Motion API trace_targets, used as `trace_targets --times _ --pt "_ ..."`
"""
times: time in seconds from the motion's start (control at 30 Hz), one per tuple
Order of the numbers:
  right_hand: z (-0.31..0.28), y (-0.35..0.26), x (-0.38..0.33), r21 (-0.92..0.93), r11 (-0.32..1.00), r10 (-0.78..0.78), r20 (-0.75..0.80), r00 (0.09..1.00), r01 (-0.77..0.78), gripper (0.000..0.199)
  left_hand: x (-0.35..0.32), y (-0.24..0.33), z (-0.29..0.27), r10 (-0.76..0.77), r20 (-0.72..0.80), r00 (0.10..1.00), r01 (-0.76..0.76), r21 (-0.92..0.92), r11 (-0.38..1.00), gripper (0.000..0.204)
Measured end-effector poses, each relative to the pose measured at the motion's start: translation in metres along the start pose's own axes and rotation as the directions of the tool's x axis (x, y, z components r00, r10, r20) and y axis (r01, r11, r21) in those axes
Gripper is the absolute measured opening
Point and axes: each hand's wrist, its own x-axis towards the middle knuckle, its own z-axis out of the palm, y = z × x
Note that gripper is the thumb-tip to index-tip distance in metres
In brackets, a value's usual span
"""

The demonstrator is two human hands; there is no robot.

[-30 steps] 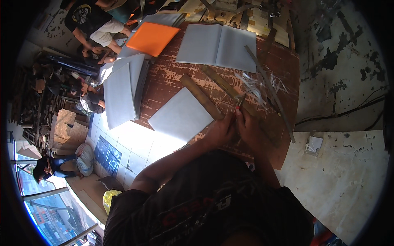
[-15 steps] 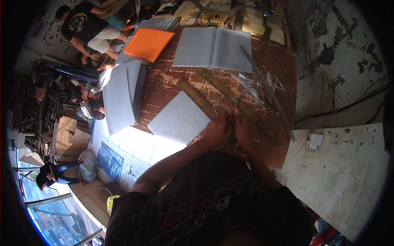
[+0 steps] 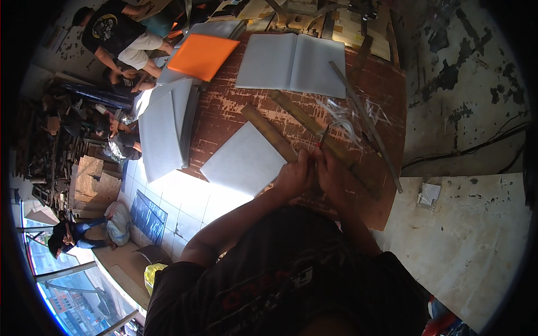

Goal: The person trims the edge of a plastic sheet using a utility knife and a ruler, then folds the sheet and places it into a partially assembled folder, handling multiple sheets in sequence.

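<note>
At the near edge of a worn brown tabletop (image 3: pixel 224 112), the left hand (image 3: pixel 294 178) and right hand (image 3: pixel 332 175) close together on a small red-tipped cutting tool (image 3: pixel 320 140) beside a wooden ruler (image 3: pixel 269 131). The tool looks light and rigid, best held low on its handle.

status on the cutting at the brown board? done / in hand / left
Done: thin white offcut strips lie on the brown board.
In hand: left hand and right hand meet at a wooden ruler, the right holding a small cutter.
Left: a white sheet beside the hands and the grey stack look untouched.
</note>
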Motion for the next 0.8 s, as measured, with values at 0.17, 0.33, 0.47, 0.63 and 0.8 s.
trace_targets --times 0.17,0.33,0.47,0.63,0.8 --pt "-0.002 0.000 0.007 0.114 0.993 -0.011 -0.055 0.998 0.017 0.042 0.001 -0.003 -0.009 0.009 0.185 0.983 0.017 -0.136 0.991 0.046" --pt "-0.027 0.046 0.050 -0.061 0.996 0.068 -0.067 0.995 -0.072 0.038 0.013 -0.029 -0.021 0.002 0.229 0.973 0.046 -0.202 0.978 0.041" --pt "-0.054 0.072 0.077 -0.410 0.909 -0.015 -0.194 0.981 -0.067 0.037 0.011 -0.104 -0.022 -0.065 -0.045 0.997 0.058 -0.144 0.988 0.026" --pt "-0.070 0.088 0.094 -0.563 0.811 0.075 -0.171 0.982 -0.160 0.040 0.002 -0.166 -0.050 -0.249 -0.347 0.904 0.337 0.222 0.915 0.042" --pt "-0.047 0.094 0.085 -0.507 0.861 -0.220 -0.415 0.883 -0.023 0.041 -0.009 -0.176 -0.072 -0.481 -0.403 0.779 0.623 0.408 0.668 0.079"
